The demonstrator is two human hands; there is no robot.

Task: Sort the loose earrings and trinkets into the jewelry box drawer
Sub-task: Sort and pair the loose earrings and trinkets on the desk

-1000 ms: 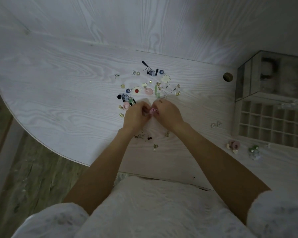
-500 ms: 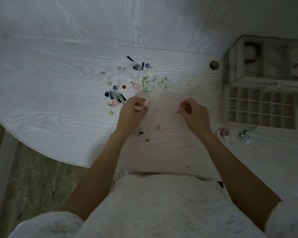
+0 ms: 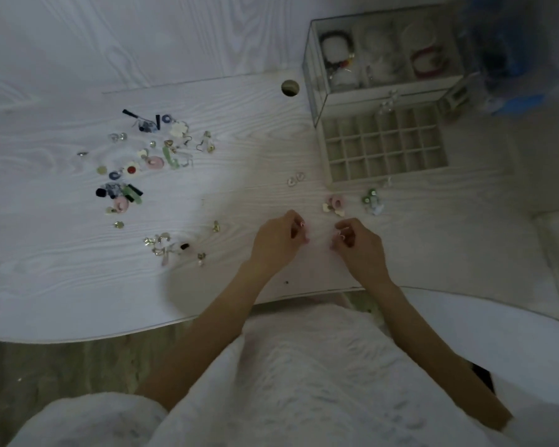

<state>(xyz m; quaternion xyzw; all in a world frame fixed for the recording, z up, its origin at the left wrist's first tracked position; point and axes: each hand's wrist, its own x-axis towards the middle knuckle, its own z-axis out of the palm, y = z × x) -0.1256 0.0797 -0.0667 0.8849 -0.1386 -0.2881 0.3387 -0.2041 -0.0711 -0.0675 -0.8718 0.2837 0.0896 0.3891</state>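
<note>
A pile of loose earrings and trinkets point(image 3: 149, 162) lies on the white table's left half, with a smaller cluster point(image 3: 165, 248) nearer me. The jewelry box point(image 3: 384, 50) stands at the back right, its gridded drawer point(image 3: 388, 178) pulled out and its visible cells empty. In front of the drawer lie a pink pair point(image 3: 334, 203), a green pair point(image 3: 371, 200) and a clear heart pair point(image 3: 296, 179). My left hand point(image 3: 278, 243) and my right hand point(image 3: 359, 246) hover just below those pairs, a little apart. Each pinches what looks like a small pink earring in its fingertips.
A round cable hole point(image 3: 290, 88) sits in the table left of the box. A blue bag point(image 3: 504, 53) lies behind the box at the top right. The curved front edge of the table point(image 3: 207, 319) runs close to my body.
My hands separated, each keeping a small pink piece, and moved right from the pile to the spot in front of the drawer. The view swung right too.
</note>
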